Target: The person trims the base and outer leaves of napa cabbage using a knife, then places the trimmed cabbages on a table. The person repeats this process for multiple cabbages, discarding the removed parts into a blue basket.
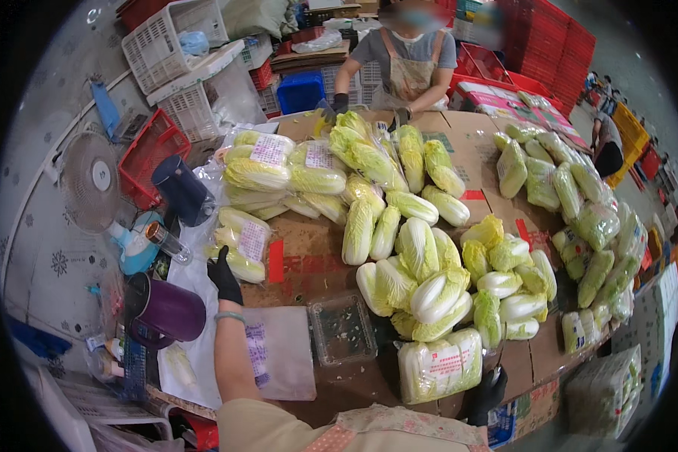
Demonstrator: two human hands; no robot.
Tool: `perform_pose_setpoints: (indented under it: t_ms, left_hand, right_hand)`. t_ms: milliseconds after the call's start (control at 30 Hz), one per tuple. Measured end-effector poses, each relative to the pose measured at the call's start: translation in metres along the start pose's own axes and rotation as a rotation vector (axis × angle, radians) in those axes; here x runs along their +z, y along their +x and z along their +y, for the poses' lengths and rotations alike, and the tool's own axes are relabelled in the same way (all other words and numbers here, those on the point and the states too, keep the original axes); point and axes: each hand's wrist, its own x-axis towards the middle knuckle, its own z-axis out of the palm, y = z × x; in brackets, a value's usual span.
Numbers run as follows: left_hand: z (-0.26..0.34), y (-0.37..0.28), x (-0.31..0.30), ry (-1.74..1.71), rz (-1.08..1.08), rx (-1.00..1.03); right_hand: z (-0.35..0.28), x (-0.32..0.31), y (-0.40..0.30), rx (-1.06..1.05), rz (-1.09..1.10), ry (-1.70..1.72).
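My left hand (224,278), in a black glove, touches the lower left edge of a clear bag of napa cabbages (242,244) on the cardboard-covered table; how firmly it holds the bag is hidden. My right hand (487,390), also black-gloved, grips a knife (503,347) with its blade pointing away from me. Left of the knife lies a packed bag of napa cabbages (440,366) with red print. Loose napa cabbages (424,271) are piled beyond it. Between my hands are an empty clear plastic tray (343,329) and a stack of flat printed plastic bags (282,353).
Across the table (463,127) a person in an apron (409,62) handles cabbages with black gloves. Bagged cabbages (593,226) are heaped at the right. A purple jug (172,311), a glass bottle (169,243), a dark blue jug (182,186) and a fan (93,181) stand at the left.
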Motion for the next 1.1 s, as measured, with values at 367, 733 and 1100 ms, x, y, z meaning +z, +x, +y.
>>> perform_pose_setpoints:
  t_ms: [367,733,1100]
  left_hand:
    - [0.13,-0.103,0.088,0.155,-0.389,0.146]
    - [0.06,0.02,0.267,0.143,-0.021,0.19]
    - [-0.016,0.044,0.034,0.197,0.62,-0.063]
  right_hand:
    - [-0.003,-0.004,0.0,0.027,-0.018,0.04]
    - [0.009,0.007,-0.004,0.073,-0.052,0.249]
    - [0.034,0.018,-0.006,0.148,-0.024,0.548]
